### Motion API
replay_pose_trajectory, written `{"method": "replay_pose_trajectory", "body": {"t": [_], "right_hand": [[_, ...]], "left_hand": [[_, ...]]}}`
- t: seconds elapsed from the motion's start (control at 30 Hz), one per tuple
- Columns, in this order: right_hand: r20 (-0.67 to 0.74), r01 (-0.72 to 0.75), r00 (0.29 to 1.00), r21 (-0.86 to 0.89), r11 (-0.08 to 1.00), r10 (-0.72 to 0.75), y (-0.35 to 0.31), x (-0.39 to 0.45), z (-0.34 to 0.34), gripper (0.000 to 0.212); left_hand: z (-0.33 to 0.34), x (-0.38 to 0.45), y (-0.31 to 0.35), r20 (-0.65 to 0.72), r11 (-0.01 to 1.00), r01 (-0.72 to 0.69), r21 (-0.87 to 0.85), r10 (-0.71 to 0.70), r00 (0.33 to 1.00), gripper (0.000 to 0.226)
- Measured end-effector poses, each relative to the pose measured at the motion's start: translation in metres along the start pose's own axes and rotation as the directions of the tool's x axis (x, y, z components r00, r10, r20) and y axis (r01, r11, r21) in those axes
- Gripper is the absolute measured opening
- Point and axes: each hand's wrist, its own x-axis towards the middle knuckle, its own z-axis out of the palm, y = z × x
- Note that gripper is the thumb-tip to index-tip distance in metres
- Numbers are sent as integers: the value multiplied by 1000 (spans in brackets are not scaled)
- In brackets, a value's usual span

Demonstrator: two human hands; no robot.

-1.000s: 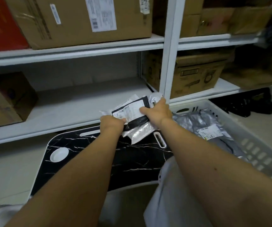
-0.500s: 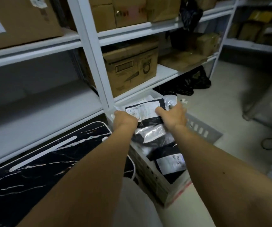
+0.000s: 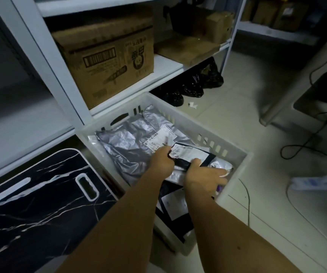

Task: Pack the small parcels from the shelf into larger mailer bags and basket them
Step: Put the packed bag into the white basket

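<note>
**Q:** In the head view, which step is in hand?

**A:** The basketing step is judged to be in progress. A filled mailer bag [image 3: 193, 156], black with a white shipping label, is held low inside the white plastic basket [image 3: 235, 170], above a large silver mailer bag [image 3: 131, 146] already lying there. Its near edge is gripped by the left hand [image 3: 161, 161] with curled fingers. The right hand [image 3: 204, 179] is laid on the bundle with fingers extended over a silver pouch beneath; whether anything is pinched cannot be told.

**Q:** What is called for next?

**A:** The bag is to be set down flat on the silver mailer and released. Further parcels would then be fetched from the shelf [image 3: 164, 69]. The black marbled table [image 3: 40, 203] stands just left of the basket.
</note>
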Motion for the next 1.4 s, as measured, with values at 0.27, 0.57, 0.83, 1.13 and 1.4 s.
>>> {"method": "replay_pose_trajectory", "body": {"t": [0.27,0.57,0.83,1.13,1.4], "right_hand": [[25,388,898,-514,765,-439,15,4,31,56],[583,610,779,-622,490,-229,22,53,63,60],[639,616,758,-634,467,-133,48,87,94,69],[658,637,750,-691,342,-66,66,106,127,79],[511,564,825,-725,395,-241,28,48,87,63]], "left_hand": [[25,27,-25,170,861,-116,495,36,985,70],[30,30,-64,140,566,-159,809,78,987,54],[45,44,-73,181,547,-123,828,-54,982,53],[49,53,-83,220,505,-137,852,-107,970,55],[32,33,-74,248,557,-193,807,-24,968,55]]}}
